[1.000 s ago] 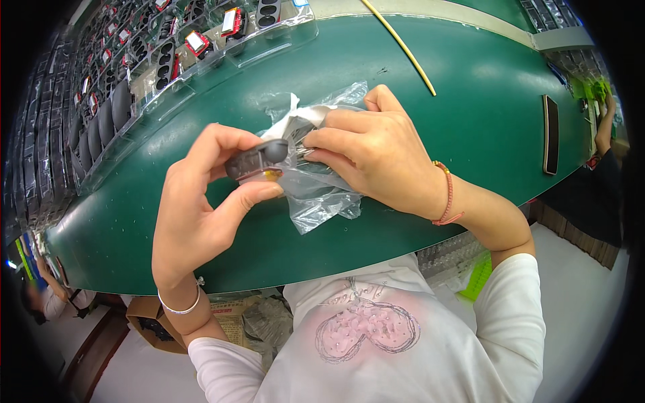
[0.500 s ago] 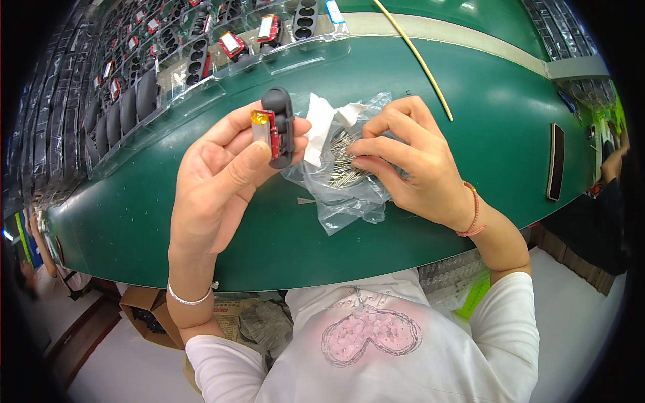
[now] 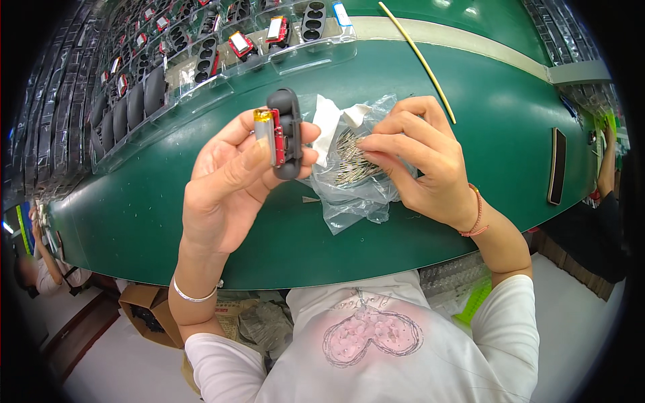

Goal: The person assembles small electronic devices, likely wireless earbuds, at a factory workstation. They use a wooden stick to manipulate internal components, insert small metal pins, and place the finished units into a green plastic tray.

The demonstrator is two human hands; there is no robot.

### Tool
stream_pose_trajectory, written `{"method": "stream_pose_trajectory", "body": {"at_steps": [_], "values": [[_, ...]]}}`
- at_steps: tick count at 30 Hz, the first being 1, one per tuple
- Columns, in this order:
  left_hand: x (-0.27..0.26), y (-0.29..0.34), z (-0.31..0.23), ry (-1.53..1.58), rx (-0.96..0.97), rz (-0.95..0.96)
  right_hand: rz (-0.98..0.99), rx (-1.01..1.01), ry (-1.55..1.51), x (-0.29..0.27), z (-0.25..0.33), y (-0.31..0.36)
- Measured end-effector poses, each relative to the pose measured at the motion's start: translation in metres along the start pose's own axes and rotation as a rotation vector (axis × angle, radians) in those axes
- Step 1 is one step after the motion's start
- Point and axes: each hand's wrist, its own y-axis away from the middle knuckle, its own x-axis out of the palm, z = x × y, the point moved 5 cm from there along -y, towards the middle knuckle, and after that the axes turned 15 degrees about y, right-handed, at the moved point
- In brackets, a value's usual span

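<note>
My left hand (image 3: 225, 178) is closed on a black plastic housing (image 3: 289, 138), held upright between thumb and fingers above the table. Fixed along its side are a red circuit board (image 3: 278, 138) and a silver battery (image 3: 263, 134) with yellow tape at its top. To the right, my right hand (image 3: 430, 158) has thumb and index finger pinched at the edge of a heap of thin metal pins (image 3: 351, 164). What sits between those fingertips is too small to make out. The heap lies in an opened clear plastic bag (image 3: 346, 211), with white paper (image 3: 326, 124) at its far side.
A clear tray (image 3: 282, 62) of similar black parts with red boards stands at the back left. A thin yellow stick (image 3: 420, 60) lies beyond the bag, and a dark flat phone-like object (image 3: 556, 164) at the right. The green table (image 3: 289, 252) curves in front of me.
My left hand has shifted a little to the right with the housing, which is turned slightly. My right fingers have moved slightly right along the heap, showing more of the pins.
</note>
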Motion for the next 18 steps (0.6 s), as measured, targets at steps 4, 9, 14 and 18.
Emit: {"method": "stream_pose_trajectory", "body": {"at_steps": [4, 9, 14, 18], "values": [[0.009, 0.002, 0.011, 0.103, -0.061, 0.001, -0.025, -0.036, 0.002, -0.003, 0.004, -0.001], [0.015, 0.0, 0.022, 0.111, -0.099, 0.077, -0.064, -0.047, -0.042, -0.01, 0.007, -0.001], [0.019, 0.0, 0.031, 0.196, -0.235, 0.111, -0.053, -0.036, -0.156, -0.011, 0.008, 0.002], [0.018, 0.003, 0.037, 0.244, -0.294, 0.152, 0.045, -0.064, -0.151, -0.007, 0.011, 0.003]]}}
